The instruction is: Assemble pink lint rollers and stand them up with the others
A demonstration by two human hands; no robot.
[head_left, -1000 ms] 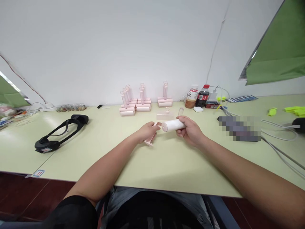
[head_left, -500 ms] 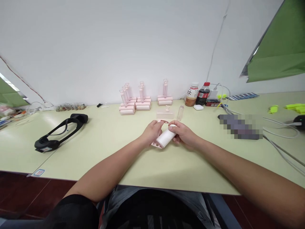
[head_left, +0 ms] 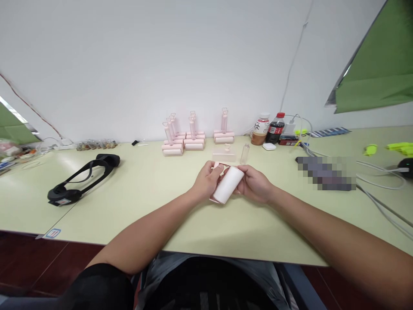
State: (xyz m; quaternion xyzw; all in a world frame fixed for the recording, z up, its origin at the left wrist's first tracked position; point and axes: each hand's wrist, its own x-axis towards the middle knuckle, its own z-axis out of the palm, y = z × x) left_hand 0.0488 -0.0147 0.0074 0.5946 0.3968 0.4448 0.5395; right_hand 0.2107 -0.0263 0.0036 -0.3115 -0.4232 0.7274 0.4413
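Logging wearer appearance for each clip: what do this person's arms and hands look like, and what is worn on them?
Both forearms are bare to the frame's lower edge: no sleeves, gloves, watch, rings or markings visible on the left hand or right hand. Lower down, a black garment shows at the bottom left, with grey-blue fabric at the lap.

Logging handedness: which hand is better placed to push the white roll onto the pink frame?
Right, probably. The right hand grips the white roll at its far end, in line to push. The left hand steadies the pink frame, mostly hidden behind the roll.
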